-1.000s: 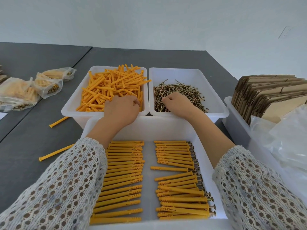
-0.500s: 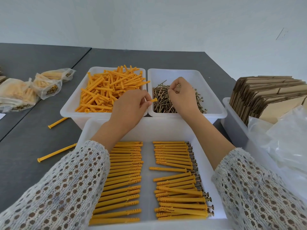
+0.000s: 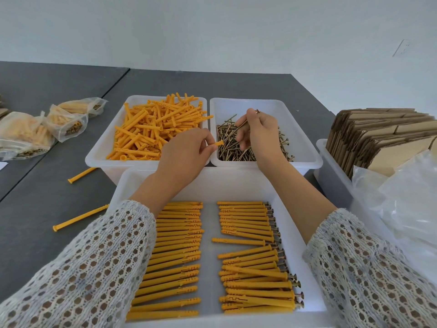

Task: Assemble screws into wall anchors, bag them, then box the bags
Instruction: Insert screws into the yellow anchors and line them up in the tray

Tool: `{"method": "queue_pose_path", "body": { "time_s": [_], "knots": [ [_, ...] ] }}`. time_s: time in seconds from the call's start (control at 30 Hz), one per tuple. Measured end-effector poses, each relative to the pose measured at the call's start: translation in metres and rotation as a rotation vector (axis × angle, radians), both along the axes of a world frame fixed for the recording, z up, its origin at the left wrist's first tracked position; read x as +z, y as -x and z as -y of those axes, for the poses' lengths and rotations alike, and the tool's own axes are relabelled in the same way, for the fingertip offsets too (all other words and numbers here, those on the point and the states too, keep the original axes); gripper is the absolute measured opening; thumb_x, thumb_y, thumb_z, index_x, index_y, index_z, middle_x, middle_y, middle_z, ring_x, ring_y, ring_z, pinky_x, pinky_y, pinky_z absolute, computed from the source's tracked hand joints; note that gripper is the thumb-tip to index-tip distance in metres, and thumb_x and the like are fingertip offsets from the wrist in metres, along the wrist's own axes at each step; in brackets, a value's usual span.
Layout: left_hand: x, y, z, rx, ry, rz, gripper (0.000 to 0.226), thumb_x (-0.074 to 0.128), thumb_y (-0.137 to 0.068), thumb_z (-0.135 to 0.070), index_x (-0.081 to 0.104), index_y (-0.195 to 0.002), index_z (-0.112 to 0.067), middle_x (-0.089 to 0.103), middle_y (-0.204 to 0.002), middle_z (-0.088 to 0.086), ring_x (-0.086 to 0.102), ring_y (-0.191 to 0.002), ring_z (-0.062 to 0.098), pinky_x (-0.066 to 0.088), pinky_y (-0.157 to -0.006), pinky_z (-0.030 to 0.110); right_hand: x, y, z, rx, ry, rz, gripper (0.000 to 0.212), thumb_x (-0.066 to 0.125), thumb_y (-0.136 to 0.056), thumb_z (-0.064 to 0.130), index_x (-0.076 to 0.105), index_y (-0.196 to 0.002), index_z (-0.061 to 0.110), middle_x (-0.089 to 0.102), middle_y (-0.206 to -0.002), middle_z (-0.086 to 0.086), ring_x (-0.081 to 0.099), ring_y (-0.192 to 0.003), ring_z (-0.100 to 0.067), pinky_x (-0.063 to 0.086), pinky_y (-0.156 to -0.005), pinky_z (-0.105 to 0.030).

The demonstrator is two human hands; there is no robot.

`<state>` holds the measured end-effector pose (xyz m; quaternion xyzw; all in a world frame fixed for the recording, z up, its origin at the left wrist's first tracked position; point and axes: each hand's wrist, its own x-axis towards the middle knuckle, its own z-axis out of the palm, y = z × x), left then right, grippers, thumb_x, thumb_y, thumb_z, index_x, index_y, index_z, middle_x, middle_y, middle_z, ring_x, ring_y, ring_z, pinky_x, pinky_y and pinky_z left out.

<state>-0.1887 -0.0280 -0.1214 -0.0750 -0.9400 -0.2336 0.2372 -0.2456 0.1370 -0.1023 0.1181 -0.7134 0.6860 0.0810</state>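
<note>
Grey tabletop (image 3: 35,197) fills the space under a pale wall; on it, nearest the person, sits a big white plastic tray (image 3: 236,183) with two rows of yellow anchors that already have screws in them (image 3: 250,263); behind it stand two white tubs side by side; the left white tub (image 3: 104,143) is heaped with loose yellow plastic anchors (image 3: 151,131); the right white tub (image 3: 302,129) holds a pile of brown metal screws (image 3: 234,150); a bin of flat brown cardboard boxes (image 3: 383,136) stands to the right; clear bags of finished anchors (image 3: 30,131) lie far left; the left hand (image 3: 186,155) pinches one yellow anchor (image 3: 218,143) by its end; the right hand (image 3: 259,131) pinches one long screw (image 3: 240,127), its tip near the anchor's open end, above the screw tub.
</note>
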Motion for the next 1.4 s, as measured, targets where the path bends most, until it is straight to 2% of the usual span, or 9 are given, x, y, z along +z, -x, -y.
{"method": "queue_pose_path", "body": {
  "time_s": [0.2,0.37,0.6,0.73,0.9,1.1,1.27,1.33,1.4],
  "knots": [
    [-0.002,0.0,0.001,0.009,0.004,-0.011,0.007,0.059,-0.097,-0.033,0.062,-0.092,-0.028,0.053,-0.074,-0.012,0.053,-0.073,0.011,0.045,-0.059,0.033,0.0,-0.005,0.004,0.062,-0.049,0.02,0.042,0.035,-0.107,0.019,0.064,-0.091,-0.006,0.059,-0.058,-0.012,0.048,-0.04,-0.019,0.044,-0.044,-0.024],
    [-0.004,0.002,0.001,0.04,-0.009,-0.017,0.009,0.057,-0.098,-0.034,0.061,-0.092,-0.028,0.055,-0.076,-0.013,0.053,-0.073,0.01,0.042,-0.057,0.03,0.003,-0.006,0.002,0.174,-0.045,0.065,0.038,0.035,-0.107,0.018,0.063,-0.089,0.0,0.064,-0.063,-0.012,0.052,-0.042,-0.018,0.045,-0.048,-0.027],
    [-0.003,0.001,-0.002,0.067,-0.06,-0.05,0.009,0.053,-0.1,-0.033,0.059,-0.098,-0.026,0.056,-0.076,-0.012,0.051,-0.07,0.006,0.042,-0.058,0.031,0.0,-0.008,0.005,0.333,-0.224,0.066,0.035,0.038,-0.107,0.033,0.064,-0.112,0.01,0.071,-0.074,-0.006,0.057,-0.05,-0.018,0.044,-0.05,-0.027],
    [0.005,-0.004,-0.007,0.012,-0.097,-0.15,0.01,0.053,-0.1,-0.032,0.059,-0.098,-0.025,0.052,-0.07,-0.013,0.049,-0.064,0.003,0.04,-0.055,0.028,0.003,-0.005,0.007,0.274,-0.123,0.127,0.051,0.028,-0.103,0.054,0.061,-0.11,0.016,0.069,-0.067,-0.006,0.053,-0.046,-0.018,0.044,-0.047,-0.026],
    [0.014,-0.014,-0.02,-0.113,-0.167,-0.232,0.016,0.051,-0.099,-0.034,0.059,-0.092,-0.022,0.047,-0.062,-0.009,0.046,-0.059,0.01,0.035,-0.052,0.025,0.006,-0.002,0.004,0.237,-0.016,0.086,0.052,0.03,-0.101,0.057,0.063,-0.102,0.017,0.063,-0.06,0.0,0.051,-0.047,-0.017,0.045,-0.049,-0.026],
    [0.012,-0.009,-0.022,-0.119,-0.284,-0.158,0.012,0.053,-0.101,-0.029,0.055,-0.089,-0.024,0.049,-0.062,-0.008,0.046,-0.057,0.01,0.038,-0.055,0.031,0.006,-0.007,0.002,0.225,0.005,0.001,0.037,0.045,-0.102,0.045,0.062,-0.107,0.012,0.064,-0.065,-0.004,0.049,-0.049,-0.018,0.043,-0.049,-0.026],
    [0.016,-0.008,-0.02,-0.123,-0.447,-0.106,0.014,0.057,-0.099,-0.023,0.057,-0.085,-0.021,0.049,-0.064,-0.009,0.044,-0.059,0.006,0.038,-0.058,0.025,0.01,-0.006,0.006,0.181,0.049,0.094,0.055,0.027,-0.102,0.058,0.064,-0.098,0.016,0.063,-0.062,-0.005,0.049,-0.046,-0.017,0.042,-0.049,-0.025],
    [0.02,-0.011,-0.02,-0.161,-0.465,-0.049,0.015,0.057,-0.099,-0.023,0.058,-0.085,-0.018,0.047,-0.061,-0.009,0.043,-0.057,0.004,0.036,-0.058,0.021,0.01,-0.001,0.004,0.098,0.115,0.155,0.062,0.021,-0.103,0.057,0.065,-0.092,0.014,0.061,-0.058,-0.006,0.046,-0.043,-0.016,0.04,-0.047,-0.024],
    [0.023,-0.015,-0.022,-0.26,-0.442,0.074,0.016,0.056,-0.099,-0.024,0.06,-0.087,-0.015,0.049,-0.061,-0.007,0.043,-0.056,0.006,0.039,-0.06,0.027,0.008,0.004,0.001,-0.035,0.146,0.201,0.062,0.019,-0.105,0.051,0.064,-0.087,0.013,0.059,-0.056,-0.006,0.046,-0.041,-0.015,0.039,-0.046,-0.023]
  ]
}}
